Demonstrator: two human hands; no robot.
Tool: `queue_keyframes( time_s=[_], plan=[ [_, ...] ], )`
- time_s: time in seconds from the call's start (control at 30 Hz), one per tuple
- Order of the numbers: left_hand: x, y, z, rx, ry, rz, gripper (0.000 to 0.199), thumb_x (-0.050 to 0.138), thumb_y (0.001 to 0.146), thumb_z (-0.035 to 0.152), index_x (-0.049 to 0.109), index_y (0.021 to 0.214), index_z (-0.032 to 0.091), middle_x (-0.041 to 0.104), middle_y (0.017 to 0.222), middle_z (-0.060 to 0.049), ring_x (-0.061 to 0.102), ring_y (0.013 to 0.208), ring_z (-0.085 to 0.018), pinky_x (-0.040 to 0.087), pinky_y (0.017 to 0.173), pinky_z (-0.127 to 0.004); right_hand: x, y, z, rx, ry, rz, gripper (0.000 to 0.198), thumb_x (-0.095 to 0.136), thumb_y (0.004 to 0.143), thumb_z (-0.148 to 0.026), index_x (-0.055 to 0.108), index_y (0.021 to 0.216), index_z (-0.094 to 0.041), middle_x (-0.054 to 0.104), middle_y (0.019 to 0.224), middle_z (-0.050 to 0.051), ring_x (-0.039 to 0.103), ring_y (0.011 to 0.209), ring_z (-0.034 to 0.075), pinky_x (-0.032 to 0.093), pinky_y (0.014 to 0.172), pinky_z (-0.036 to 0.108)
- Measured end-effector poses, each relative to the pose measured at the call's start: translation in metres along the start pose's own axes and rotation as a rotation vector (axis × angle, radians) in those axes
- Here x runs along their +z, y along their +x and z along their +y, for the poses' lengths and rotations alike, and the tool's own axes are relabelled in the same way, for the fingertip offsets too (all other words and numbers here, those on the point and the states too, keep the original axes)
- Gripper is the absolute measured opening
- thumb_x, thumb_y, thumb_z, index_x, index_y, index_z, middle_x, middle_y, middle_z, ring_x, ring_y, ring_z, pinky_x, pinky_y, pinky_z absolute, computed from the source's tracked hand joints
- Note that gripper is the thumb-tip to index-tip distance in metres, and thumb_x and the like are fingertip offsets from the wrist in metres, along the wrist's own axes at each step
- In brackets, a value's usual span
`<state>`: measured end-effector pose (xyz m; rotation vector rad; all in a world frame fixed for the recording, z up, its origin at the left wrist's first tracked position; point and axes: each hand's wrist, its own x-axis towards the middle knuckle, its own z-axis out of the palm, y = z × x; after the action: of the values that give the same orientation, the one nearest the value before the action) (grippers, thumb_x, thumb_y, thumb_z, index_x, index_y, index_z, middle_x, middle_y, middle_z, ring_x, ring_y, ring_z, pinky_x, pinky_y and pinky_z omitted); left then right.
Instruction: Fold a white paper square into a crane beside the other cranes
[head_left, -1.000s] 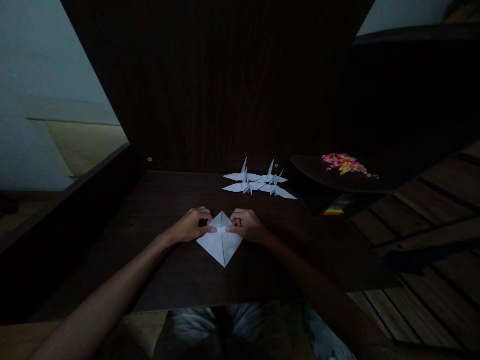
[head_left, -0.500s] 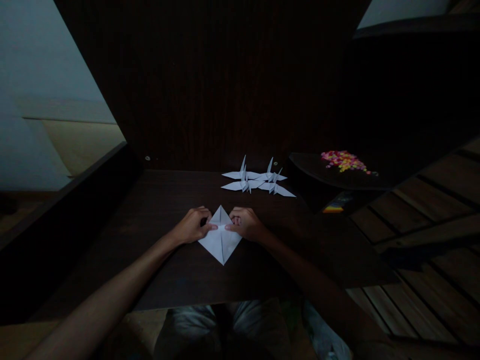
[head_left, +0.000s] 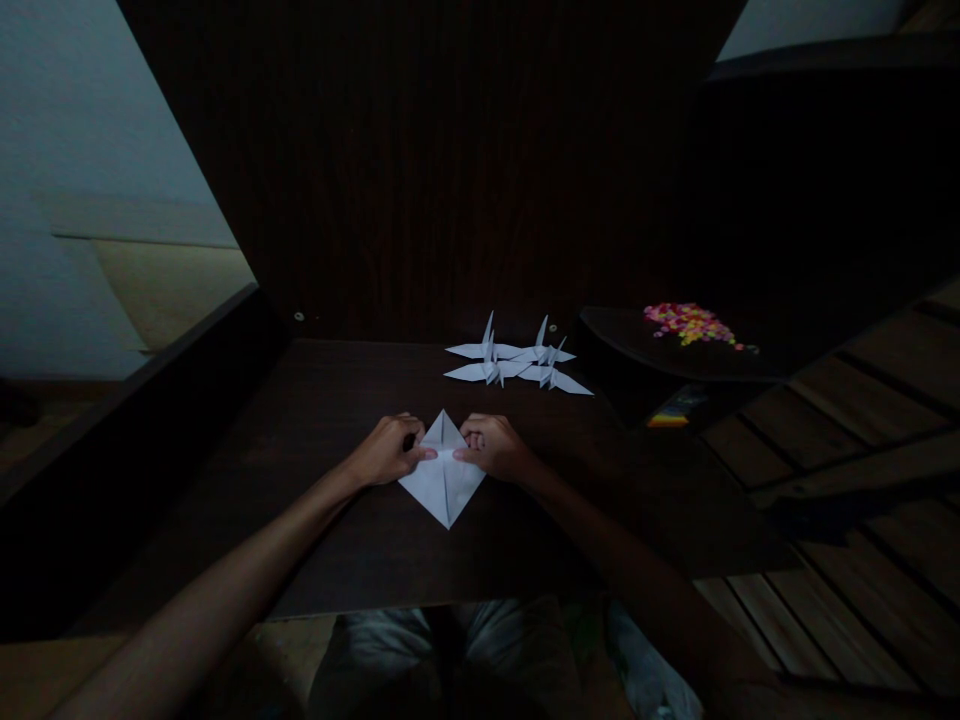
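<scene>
The left hand [head_left: 391,448] gripped the folded paper [head_left: 448,495] at its left side, the thumb laid flat on the upper face and the other fingers curled in at the edge. The right hand [head_left: 499,447] held the paper's right side in much the same way, its thumb pointing in toward the other thumb, a narrow strip of white between the two tips. The paper was a white diamond, one corner aimed at the person's body and the opposite one away from it, with a crease running down its middle. Whether it lay flat or was lifted a little could not be told.

Beneath and around the paper spread a dark wooden desktop [head_left: 337,400]. Beyond the paper and slightly to its right stood four white paper cranes [head_left: 555,378], crowded together in two overlapping rows, thin points sticking up. Farther right of the paper, a dark curved shelf [head_left: 622,335] bore a heap of small colourful pieces [head_left: 690,323], pink, yellow and orange, too small to make out singly. Under that shelf showed a yellow-and-orange item [head_left: 669,420], mostly in shadow. A dark upright panel [head_left: 450,180] rose behind the cranes, beyond the paper, and well to the paper's right ran brown wooden slats [head_left: 885,380].
</scene>
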<state>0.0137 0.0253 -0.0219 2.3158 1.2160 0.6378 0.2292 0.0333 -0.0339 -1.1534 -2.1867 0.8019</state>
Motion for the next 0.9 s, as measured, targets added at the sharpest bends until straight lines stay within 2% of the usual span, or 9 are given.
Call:
queue_keyframes(
  time_s=[0.27,0.4,0.9],
  plan=[
    [-0.0001,0.0004,-0.0012,-0.011,0.012,-0.023,0.020,0.062,0.075,0.033,0.053,0.065,0.018,0.054,0.067,-0.001,0.050,0.059,-0.014,0.036,0.056,-0.025,-0.0008,-0.0010,-0.0017,0.014,0.017,-0.002,0.015,0.074,0.064,-0.018,0.059,0.065,-0.014,0.048,0.065,-0.004,0.044,0.053,0.008,0.033,0.050,0.020],
    [0.0004,0.0010,-0.0003,-0.007,0.015,-0.021,0.020,0.061,0.075,0.031,0.051,0.063,0.018,0.054,0.065,0.000,0.050,0.059,-0.015,0.036,0.057,-0.026,0.0030,-0.0004,-0.0024,0.025,-0.007,0.056,0.021,0.076,0.064,-0.023,0.058,0.061,-0.015,0.047,0.062,-0.004,0.043,0.053,0.008,0.031,0.049,0.021],
    [0.0012,0.0012,-0.0021,-0.013,-0.001,-0.027,0.021,0.062,0.076,0.032,0.052,0.064,0.018,0.054,0.065,0.000,0.050,0.059,-0.014,0.036,0.057,-0.025,0.0040,0.0005,-0.0001,0.035,0.033,0.084,0.019,0.076,0.062,-0.020,0.058,0.059,-0.015,0.049,0.061,-0.003,0.044,0.052,0.009,0.032,0.049,0.021]
  ],
)
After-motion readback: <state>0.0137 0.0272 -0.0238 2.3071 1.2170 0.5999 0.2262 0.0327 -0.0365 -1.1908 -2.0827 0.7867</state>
